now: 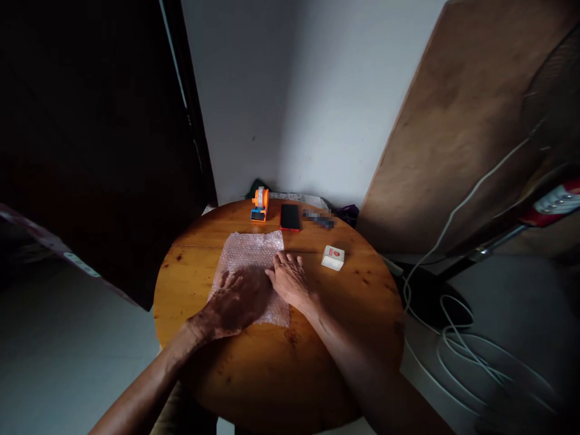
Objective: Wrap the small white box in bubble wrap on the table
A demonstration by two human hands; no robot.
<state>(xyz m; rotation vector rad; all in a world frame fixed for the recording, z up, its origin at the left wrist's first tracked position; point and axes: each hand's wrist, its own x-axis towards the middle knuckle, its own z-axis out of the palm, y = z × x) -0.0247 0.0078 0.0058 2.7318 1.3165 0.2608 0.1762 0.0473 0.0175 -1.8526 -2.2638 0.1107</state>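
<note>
A sheet of bubble wrap (254, 249) lies flat on the round wooden table (190, 272). My left hand (229, 302) rests on its lower left part, palm down with the fingers spread. On the sheet's right edge lies my right hand (290, 279), also palm down, fingers stretched out. Neither hand grips anything. To the right of my right hand stands a small white box (333, 258) with red print on top. Beyond the sheet are an orange and blue tape dispenser (260, 205) and a dark-screened phone (290, 217) with a red edge.
Beside the phone is a blurred dark object (319, 218). A white wall and a leaning wooden board (430, 121) stand behind the table. On the right, a fan (555, 202) stands on the floor near a coiled white cable (466, 344). A dark door is at left.
</note>
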